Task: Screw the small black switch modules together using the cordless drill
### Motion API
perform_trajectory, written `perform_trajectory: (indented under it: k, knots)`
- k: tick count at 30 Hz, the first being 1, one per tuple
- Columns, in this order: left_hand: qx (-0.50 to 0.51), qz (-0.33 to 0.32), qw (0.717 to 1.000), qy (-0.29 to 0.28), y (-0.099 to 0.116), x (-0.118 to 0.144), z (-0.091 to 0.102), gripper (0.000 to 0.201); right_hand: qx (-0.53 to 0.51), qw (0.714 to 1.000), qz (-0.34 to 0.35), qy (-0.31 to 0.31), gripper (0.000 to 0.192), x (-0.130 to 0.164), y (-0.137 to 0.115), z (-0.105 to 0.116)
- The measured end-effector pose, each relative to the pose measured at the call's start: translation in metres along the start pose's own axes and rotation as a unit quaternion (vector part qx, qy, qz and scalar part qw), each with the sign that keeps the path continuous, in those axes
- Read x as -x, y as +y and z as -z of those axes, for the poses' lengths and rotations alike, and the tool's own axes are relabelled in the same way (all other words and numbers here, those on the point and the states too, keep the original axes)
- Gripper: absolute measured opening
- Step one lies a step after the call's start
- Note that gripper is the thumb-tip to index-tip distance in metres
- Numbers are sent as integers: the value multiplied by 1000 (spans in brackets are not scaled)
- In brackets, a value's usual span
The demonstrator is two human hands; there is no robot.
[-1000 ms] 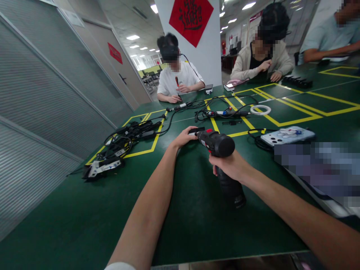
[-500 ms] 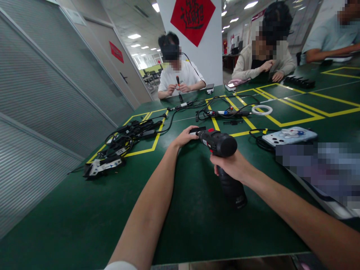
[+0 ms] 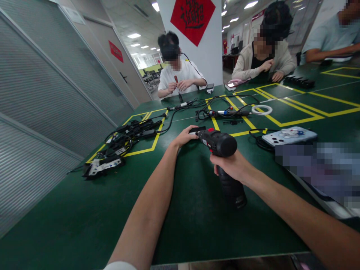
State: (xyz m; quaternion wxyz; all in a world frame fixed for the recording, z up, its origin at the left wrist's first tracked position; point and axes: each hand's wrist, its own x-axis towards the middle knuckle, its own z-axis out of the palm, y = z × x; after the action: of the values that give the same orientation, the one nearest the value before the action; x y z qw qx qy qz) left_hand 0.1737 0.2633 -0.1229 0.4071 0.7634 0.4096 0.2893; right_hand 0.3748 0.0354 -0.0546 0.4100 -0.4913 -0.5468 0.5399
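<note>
My right hand (image 3: 232,165) is wrapped around the grip of a black cordless drill (image 3: 221,144) with red accents, held above the green table (image 3: 84,217). The drill's nose points away from me, toward the left. At that nose my left hand (image 3: 184,136) closes its fingers on a small dark piece (image 3: 196,130) at the drill's front end. The drill's battery base (image 3: 234,195) hangs close to the table top.
A tangle of black cables and chargers (image 3: 123,140) lies at the left inside yellow tape lines. A phone (image 3: 288,135) with a cable lies to the right, a white ring (image 3: 261,109) and more tools beyond. Three other people sit at the far side.
My hands and the drill have stayed nearly still. The person across the table raised a red-handled tool between both hands.
</note>
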Motion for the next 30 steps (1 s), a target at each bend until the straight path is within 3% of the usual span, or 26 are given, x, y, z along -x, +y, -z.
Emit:
perform_trajectory:
  k: [30]
  knots:
    - [33, -7, 999, -10, -2, -1, -1, 63, 13, 1000, -6, 7, 6, 1, -3, -1]
